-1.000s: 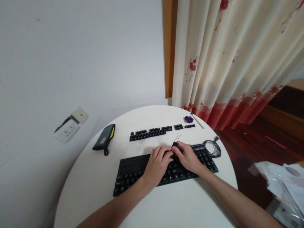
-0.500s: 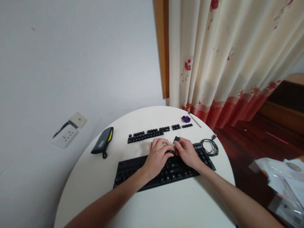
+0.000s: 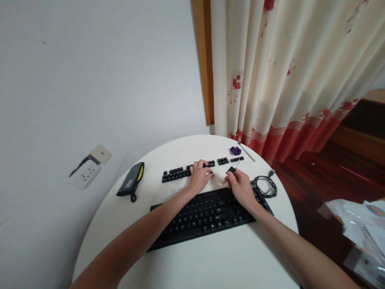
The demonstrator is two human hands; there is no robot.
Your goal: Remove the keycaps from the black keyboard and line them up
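Loose keycaps (image 3: 177, 175) lie in rows on the surface (image 3: 192, 265) beyond the keyboard (image 3: 207, 214), which bears many more — partly stripped, it seems. The left hand (image 3: 199, 177) pinches what looks like a dark keycap (image 3: 211, 173); the right hand (image 3: 241, 186) pinches a wire-pronged tool (image 3: 231, 170).

The white table (image 3: 192, 261) (round-edged) carries a keyboard (image 3: 207, 216) and keycaps (image 3: 177, 174).

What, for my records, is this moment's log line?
left hand: at loose keycaps; right hand: gripping wire tool; keyboard: on table
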